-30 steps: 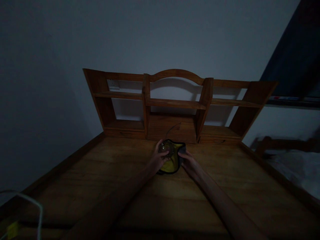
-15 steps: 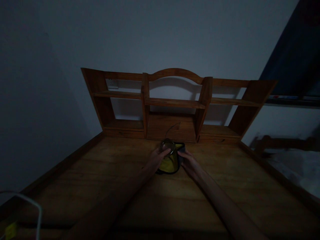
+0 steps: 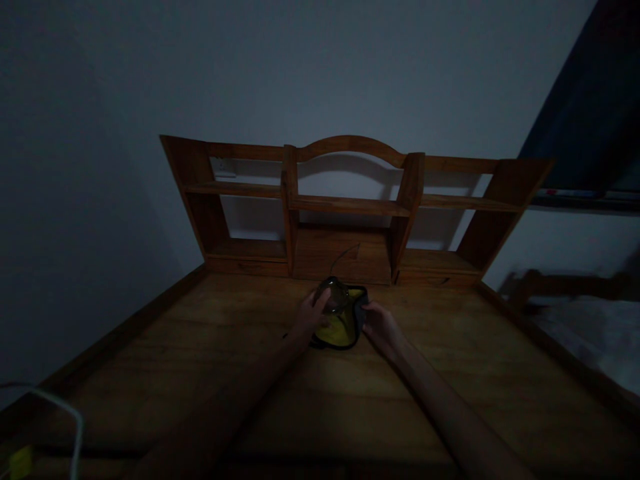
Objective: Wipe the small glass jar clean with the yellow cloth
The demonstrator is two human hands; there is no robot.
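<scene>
Left hand grips a glass jar; right hand, at its 4 o'clock, pinches the yellow cloth on the worktop.

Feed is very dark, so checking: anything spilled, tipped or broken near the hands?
Nothing stands out. The left hand grips a clear glass against a bunched yellow cloth that the right hand holds. No spill or break shows on the wooden desk, though dim light hides fine detail.

Dim light blurs the glass; the left hand hides its near side. The yellow cloth lies partly under both. At 8 o'clock a white cable leaves the bottom edge; at 3 o'clock a blurred bed is cut off.
</scene>
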